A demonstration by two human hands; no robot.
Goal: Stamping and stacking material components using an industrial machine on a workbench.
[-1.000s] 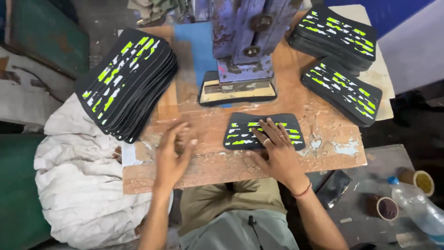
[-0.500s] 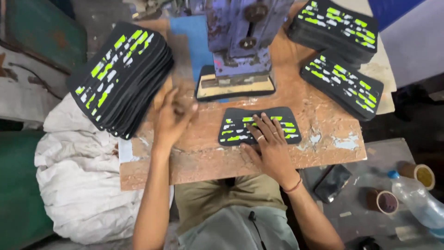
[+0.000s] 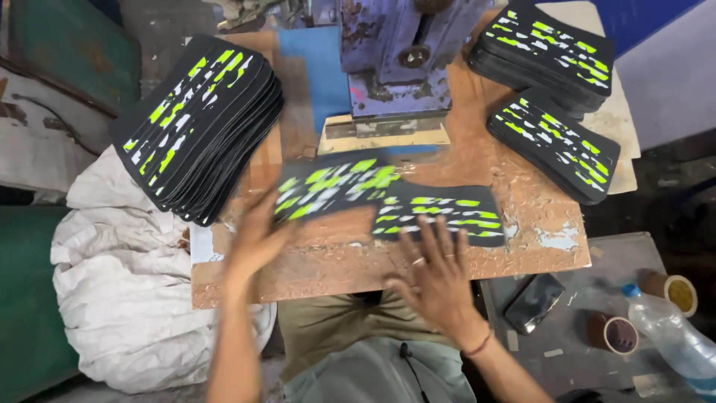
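From my remote view, the left hand (image 3: 257, 239) gripped the near-left end of a black printed piece (image 3: 339, 183), whose long axis ran rightward and slightly away toward the press (image 3: 395, 67). The right hand (image 3: 440, 280) lay open, fingers spread on a second printed piece (image 3: 440, 213), which lay flat on the wooden board (image 3: 522, 246), touching the first.

Two black, green-and-white-patterned flat pieces (image 3: 339, 186) (image 3: 440, 213), overlapping on the wooden bench (image 3: 522, 246)
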